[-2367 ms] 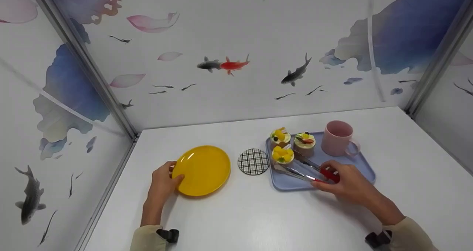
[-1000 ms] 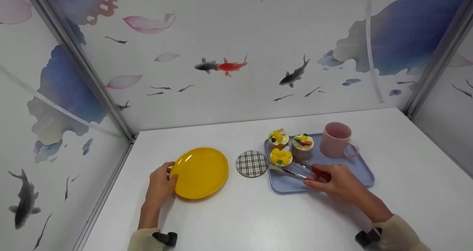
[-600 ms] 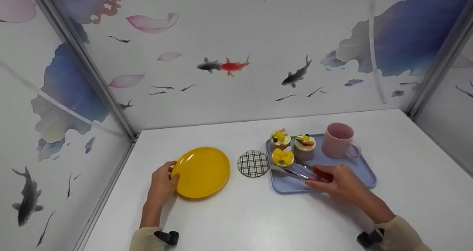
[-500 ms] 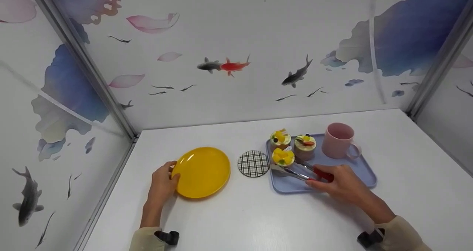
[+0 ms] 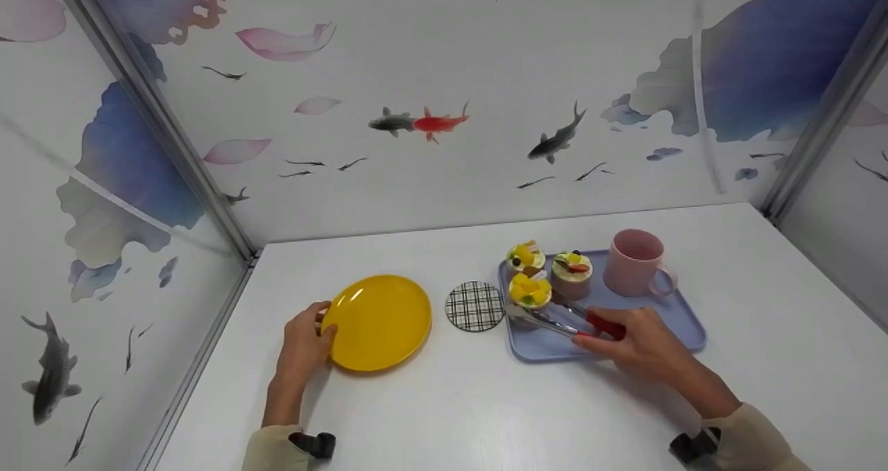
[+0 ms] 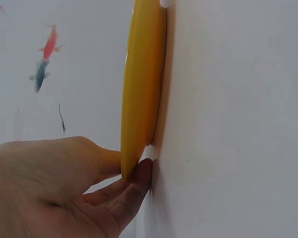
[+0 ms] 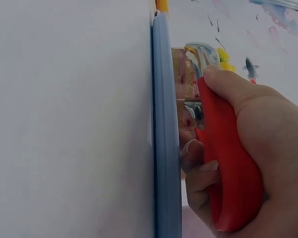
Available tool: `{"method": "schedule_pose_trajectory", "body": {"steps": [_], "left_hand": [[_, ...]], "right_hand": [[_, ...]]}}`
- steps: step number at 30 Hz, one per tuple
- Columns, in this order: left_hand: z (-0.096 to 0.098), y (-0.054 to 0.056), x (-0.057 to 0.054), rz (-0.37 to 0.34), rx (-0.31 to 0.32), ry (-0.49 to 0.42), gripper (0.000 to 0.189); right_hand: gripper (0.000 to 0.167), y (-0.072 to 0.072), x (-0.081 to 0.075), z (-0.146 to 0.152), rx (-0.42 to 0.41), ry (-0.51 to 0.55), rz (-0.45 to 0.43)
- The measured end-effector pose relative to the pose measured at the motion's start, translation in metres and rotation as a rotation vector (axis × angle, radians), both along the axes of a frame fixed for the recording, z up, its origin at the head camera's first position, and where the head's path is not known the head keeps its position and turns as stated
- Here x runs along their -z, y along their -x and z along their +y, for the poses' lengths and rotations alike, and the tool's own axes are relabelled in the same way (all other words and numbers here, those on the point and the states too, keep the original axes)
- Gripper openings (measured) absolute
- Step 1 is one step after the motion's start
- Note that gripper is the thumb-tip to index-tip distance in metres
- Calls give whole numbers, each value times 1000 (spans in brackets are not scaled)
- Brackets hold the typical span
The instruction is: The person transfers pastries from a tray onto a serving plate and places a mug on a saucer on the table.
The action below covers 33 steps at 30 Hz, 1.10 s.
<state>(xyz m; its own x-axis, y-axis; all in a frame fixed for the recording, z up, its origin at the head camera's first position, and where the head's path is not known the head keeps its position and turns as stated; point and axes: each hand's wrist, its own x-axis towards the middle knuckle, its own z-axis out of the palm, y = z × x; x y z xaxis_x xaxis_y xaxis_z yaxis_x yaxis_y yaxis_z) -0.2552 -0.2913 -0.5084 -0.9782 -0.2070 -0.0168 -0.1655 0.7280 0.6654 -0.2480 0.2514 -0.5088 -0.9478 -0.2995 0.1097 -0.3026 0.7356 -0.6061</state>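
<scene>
In the head view my left hand (image 5: 303, 343) holds the left rim of a yellow plate (image 5: 378, 323). The left wrist view shows the thumb over the rim and fingers beneath the plate's edge (image 6: 141, 84). My right hand (image 5: 645, 346) grips tongs with red handles (image 5: 605, 324); in the right wrist view, fingers curl round the handle (image 7: 233, 173). The tongs' metal arms straddle the front fruit-topped cake (image 5: 531, 290) on a blue tray (image 5: 555, 352). Two more small cakes, one behind (image 5: 526, 257) and one to the right (image 5: 571, 275), stand close to it.
A pink mug (image 5: 633, 263) stands on the tray's back right, its handle turned right. Between plate and tray lies a round checked coaster (image 5: 475, 306). A patterned wall (image 5: 444, 180) rises behind the white table (image 5: 444, 408).
The right hand and tongs have moved slightly left, bringing the tongs' arms farther along the front cake. That cake has just shifted slightly up in the view. The left hand stays at the plate.
</scene>
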Motion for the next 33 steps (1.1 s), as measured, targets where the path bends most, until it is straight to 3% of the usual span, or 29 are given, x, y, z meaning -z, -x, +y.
{"method": "schedule_pose_trajectory", "body": {"steps": [9,15,22,33], "left_hand": [[-1,1,-1,-3,3,2,50],[-1,-1,-1,-10,8,-11,51],[0,-1,1,36,16,1,48],[-2,0,1,18,17,-7,49]], "right_hand": [[73,0,-2,-2,15,5,-5],[70,-3,-1,-5,12,29,2],[65,-6,-2,-10,11,40,22],[60,-6,-4,-15,-13,56,12]]}}
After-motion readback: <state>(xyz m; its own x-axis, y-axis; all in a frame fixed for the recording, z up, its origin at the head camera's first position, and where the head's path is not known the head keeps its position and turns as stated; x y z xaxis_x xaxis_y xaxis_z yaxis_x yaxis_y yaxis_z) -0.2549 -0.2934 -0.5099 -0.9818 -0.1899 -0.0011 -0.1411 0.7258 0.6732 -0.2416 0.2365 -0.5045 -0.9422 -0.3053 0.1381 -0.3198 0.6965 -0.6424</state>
